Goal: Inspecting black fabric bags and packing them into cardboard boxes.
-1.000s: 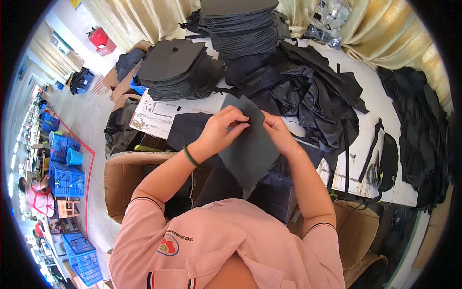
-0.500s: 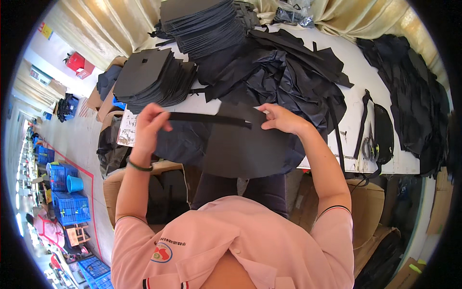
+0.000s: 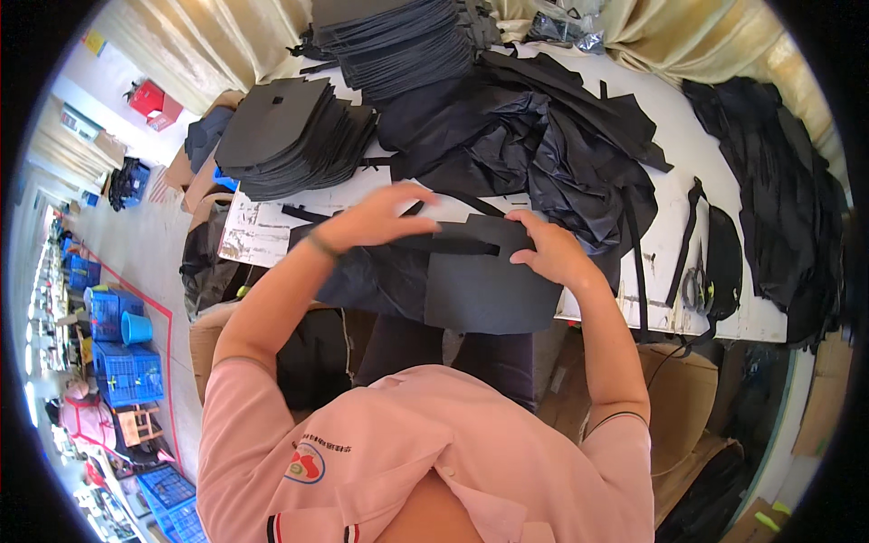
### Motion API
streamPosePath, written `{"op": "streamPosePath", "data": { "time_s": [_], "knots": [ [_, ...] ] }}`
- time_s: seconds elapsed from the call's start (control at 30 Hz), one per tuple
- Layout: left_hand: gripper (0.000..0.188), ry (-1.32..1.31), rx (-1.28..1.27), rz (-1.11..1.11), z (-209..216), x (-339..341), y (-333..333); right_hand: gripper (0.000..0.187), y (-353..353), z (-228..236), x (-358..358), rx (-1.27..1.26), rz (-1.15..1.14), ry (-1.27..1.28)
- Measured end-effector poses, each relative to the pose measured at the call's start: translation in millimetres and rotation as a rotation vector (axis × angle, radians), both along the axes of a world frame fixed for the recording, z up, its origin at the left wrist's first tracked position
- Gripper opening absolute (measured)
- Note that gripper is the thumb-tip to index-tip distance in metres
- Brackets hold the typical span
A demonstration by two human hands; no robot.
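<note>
A stiff black panel point(image 3: 493, 294) with rounded corners lies at the table's front edge, over dark fabric point(image 3: 380, 281). Its right upper edge is gripped by my right hand point(image 3: 557, 252), thumb on the face and fingers round the rim. A flat black strap point(image 3: 453, 244) runs leftward from the slot near the panel's top. My left hand point(image 3: 385, 217) hovers over the strap, slightly blurred, with thumb and forefinger apart and nothing visible held between them. Behind the panel, another black strap point(image 3: 466, 201) curves across the white table.
Stacks of black panels stand at the back left, one lower point(image 3: 272, 127) and one taller point(image 3: 389, 41). Crumpled black fabric point(image 3: 579, 172) covers the table's middle. Scissors point(image 3: 695, 288) lie beside a black pouch point(image 3: 722, 258) on the right. Open cardboard boxes point(image 3: 683, 389) stand below the table.
My left hand has let go of the strap's left end and moved right, over the panel's left side. The panel and my right hand have shifted slightly right.
</note>
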State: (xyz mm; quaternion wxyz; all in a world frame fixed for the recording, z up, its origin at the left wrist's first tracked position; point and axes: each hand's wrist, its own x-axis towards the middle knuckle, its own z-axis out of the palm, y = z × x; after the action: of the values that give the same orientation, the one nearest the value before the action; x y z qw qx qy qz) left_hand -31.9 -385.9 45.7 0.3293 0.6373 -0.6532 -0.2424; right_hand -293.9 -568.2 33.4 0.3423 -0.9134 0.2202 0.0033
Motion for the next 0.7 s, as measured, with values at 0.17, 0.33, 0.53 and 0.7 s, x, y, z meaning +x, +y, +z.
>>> {"op": "streamPosePath", "data": {
  "time_s": [0.17,0.33,0.53,0.7],
  "knots": [
    [0.057,0.081,0.417,-0.255,-28.9,-22.2,-75.9,0.062,18.9,13.0,-2.9,-0.196,0.082,0.002],
    [0.057,0.408,0.655,-0.315,-32.0,-31.7,-94.0,0.062,23.7,12.7,-13.2,-0.216,0.08,-0.154],
    [0.061,0.409,0.711,-0.459,-32.7,-48.3,-100.6,0.063,26.0,6.4,-13.4,-0.309,0.075,-0.272],
    [0.062,0.47,0.702,-0.446,-31.4,-51.1,-97.7,0.06,29.2,4.3,-13.1,-0.354,0.08,-0.249]
  ]
}}
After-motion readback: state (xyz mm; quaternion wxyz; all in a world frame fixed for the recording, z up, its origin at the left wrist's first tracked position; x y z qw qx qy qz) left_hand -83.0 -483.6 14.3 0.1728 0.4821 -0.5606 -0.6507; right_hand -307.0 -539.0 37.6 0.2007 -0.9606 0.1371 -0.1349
